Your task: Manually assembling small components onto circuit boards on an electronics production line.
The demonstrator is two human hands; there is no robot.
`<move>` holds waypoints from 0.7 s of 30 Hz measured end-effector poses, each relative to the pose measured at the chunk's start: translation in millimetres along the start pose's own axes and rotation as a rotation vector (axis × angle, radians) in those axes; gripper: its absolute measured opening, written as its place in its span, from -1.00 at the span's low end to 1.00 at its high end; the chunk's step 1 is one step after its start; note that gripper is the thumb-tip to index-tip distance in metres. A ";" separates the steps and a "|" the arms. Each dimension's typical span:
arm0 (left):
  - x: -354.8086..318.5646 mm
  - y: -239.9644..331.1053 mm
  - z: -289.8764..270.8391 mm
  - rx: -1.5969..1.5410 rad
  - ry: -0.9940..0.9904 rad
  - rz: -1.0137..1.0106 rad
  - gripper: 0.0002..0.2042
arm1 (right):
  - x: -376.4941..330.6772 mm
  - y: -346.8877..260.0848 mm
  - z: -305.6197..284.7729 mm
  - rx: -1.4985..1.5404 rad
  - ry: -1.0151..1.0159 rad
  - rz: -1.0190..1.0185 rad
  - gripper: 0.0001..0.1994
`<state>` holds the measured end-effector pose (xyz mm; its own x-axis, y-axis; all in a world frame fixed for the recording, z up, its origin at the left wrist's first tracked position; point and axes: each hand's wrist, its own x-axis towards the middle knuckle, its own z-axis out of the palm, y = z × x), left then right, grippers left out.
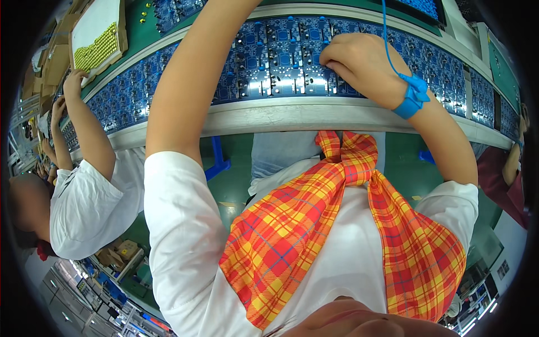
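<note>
A long row of blue circuit boards (pixel 278 53), dotted with small dark and silvery parts, lies in a metal-edged track ahead of me. Over the boards, right of the middle, is my right hand (pixel 365 66). Its fingers are curled and pressed together close to the board surface; whatever they hold, if anything, is hidden. A blue wrist strap (pixel 412 100) with a cord circles that wrist. My left forearm (pixel 193 84) reaches across the boards and out past the top edge, so the left hand is out of sight.
A pale metal rail (pixel 314 115) borders the track's near side. Far left stands a shallow box (pixel 98 36) of yellow components, with loose yellow pieces (pixel 144 14) beside it. Blue parts (pixel 418 8) fill a dark tray at top right. A co-worker's hand (pixel 74 84) is near the box.
</note>
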<state>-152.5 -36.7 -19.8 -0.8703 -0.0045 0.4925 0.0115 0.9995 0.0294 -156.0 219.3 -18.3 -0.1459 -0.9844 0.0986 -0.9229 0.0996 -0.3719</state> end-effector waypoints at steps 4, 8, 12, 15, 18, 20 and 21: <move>4.1 3.3 -16.3 -0.087 0.005 -0.158 -0.81 | -2.5 -4.6 -7.2 0.020 -0.033 0.050 -0.90; 4.3 -11.9 -24.1 -0.397 0.008 -0.212 -0.82 | 2.1 -7.3 -11.0 -0.008 -0.041 0.057 -0.90; -11.3 15.3 -47.5 -0.681 -0.088 -0.243 -0.85 | 1.9 -0.9 -10.6 -0.009 -0.013 0.063 -0.91; -32.7 33.8 -76.8 -0.821 -0.278 -0.409 -0.85 | 6.0 -4.0 -16.5 -0.026 -0.021 0.075 -0.92; -45.8 26.4 -82.0 -0.854 -0.366 -0.403 -0.84 | 16.2 -5.0 -28.0 -0.076 -0.006 0.064 -0.93; -71.9 22.3 -76.3 -0.789 -0.361 -0.254 -0.83 | 10.1 -9.2 -19.0 -0.083 0.003 0.071 -0.93; -88.8 25.6 -70.9 -0.796 -0.387 -0.244 -0.83 | 1.6 -14.7 -4.8 -0.076 0.022 0.061 -0.93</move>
<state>-40.1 -12.9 -1.0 -0.9957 -0.0583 0.0721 0.0163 0.6549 0.7555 -144.4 217.0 -8.2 -0.2094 -0.9729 0.0983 -0.9363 0.1705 -0.3072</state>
